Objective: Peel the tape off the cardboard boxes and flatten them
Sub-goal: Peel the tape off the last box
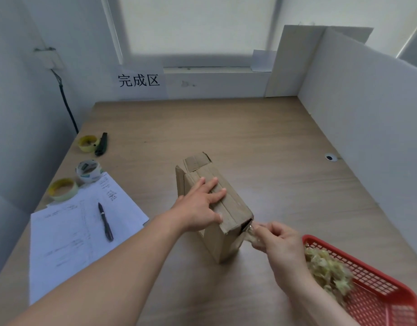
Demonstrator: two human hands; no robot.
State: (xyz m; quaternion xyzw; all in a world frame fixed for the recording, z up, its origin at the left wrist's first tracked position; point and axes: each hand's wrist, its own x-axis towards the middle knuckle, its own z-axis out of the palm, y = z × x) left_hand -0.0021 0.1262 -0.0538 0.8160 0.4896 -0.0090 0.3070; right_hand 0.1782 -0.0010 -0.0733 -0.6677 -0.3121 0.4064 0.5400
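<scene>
Red basket [376, 285] at five o'clock: cut off by frame edge. Writing on papers [68, 236] at eight o'clock: illegible. Right hand [282, 245] fingertips blurred; tape strip [251, 235] indistinct.

Looks like an office-style workstation, partitioned off as a packing or sorting cell. Wood-grain desk [249, 128] boxed in by white partition boards [358, 118], window blind behind. Printed sign [139, 80] reading 完成区 at the desk's far edge. On the desk's left side: tape rolls [88, 171], printed sheets [71, 236], pen [105, 221]. Red mesh basket [376, 288] of crumpled tape at the near right corner.
</scene>
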